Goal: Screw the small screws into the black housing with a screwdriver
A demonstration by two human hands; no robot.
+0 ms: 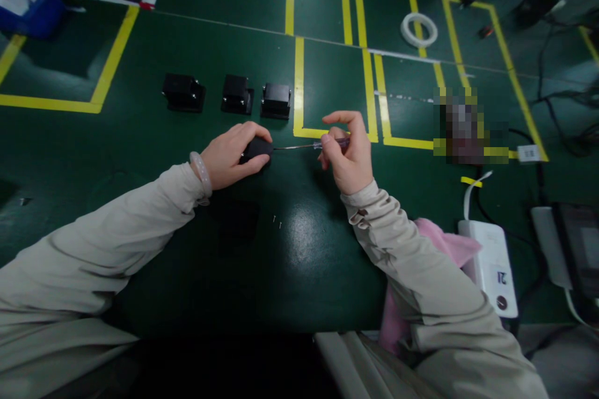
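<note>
My left hand (233, 154) is closed around a small black block (256, 149) resting on the green table (140, 156). My right hand (347, 153) pinches the handle of a thin screwdriver (309, 146), whose metal shaft lies level and points left into the side of the black block. Three more black blocks (183, 92) (237, 95) (276, 100) stand in a row just behind my left hand. Two tiny screws (277, 220) lie on the table in front of my hands.
Yellow tape outlines mark boxes across the table. A white tape roll (418, 29) lies at the back right, a blue bin (28, 0) at the far left. A white device (491, 265), cables and a pink cloth (440, 246) crowd the right side.
</note>
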